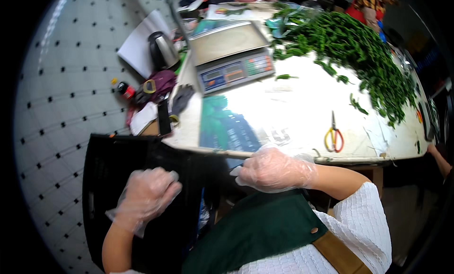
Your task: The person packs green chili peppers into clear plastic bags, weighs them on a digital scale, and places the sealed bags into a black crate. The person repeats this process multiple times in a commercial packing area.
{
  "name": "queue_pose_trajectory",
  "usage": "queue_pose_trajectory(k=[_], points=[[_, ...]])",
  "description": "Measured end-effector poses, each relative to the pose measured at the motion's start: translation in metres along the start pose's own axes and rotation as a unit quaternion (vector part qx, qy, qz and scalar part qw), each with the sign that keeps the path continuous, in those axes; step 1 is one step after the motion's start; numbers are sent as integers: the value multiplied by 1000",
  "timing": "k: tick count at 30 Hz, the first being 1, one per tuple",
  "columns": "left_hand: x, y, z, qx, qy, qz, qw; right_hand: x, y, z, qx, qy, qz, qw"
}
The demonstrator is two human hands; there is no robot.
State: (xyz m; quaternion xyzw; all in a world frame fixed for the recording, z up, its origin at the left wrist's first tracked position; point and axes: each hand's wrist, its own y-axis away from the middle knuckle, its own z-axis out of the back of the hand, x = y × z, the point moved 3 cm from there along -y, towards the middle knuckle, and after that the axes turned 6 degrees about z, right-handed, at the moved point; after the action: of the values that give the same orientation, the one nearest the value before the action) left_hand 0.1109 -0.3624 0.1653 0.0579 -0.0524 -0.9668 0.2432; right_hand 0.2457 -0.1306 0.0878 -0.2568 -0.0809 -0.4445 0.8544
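Both my hands wear clear plastic gloves. My left hand (150, 190) is over a black crate (113, 157), with its fingers curled; whether it grips anything is hidden. My right hand (271, 169) is at the front edge of the white table (301, 128), also curled. Its fingertips overlap a dark blurred area between the hands, and I cannot tell if it holds something there. Scissors with yellow and red handles (333, 139) lie on the table to the right of this hand. A teal and blue printed sheet (227, 128) lies beyond the hands.
A weighing scale (234, 72) with a metal pan stands at the table's far left. Green peppers (369, 54) are heaped along the far right. Left of the table are an electric kettle (163, 50), a grey glove (182, 98) and a red-labelled bottle (126, 90). Another person (369, 8) is behind the heap.
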Motion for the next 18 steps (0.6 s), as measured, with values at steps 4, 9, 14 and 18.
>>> queue_pose_trajectory(k=[4, 9, 14, 18], points=[[-66, -138, -78, 34, 122, -30, 991, -60, 115, 17, 64, 29, -197, 978], [-179, -265, -195, 13, 152, 57, 987, -114, 245, 14, 133, 99, -371, 914], [-227, -278, -254, -27, 32, 57, 998, -123, 329, 8, 36, 76, -331, 940], [-181, -266, -238, 0, 16, -50, 999, -123, 364, 13, 14, 108, -367, 924]])
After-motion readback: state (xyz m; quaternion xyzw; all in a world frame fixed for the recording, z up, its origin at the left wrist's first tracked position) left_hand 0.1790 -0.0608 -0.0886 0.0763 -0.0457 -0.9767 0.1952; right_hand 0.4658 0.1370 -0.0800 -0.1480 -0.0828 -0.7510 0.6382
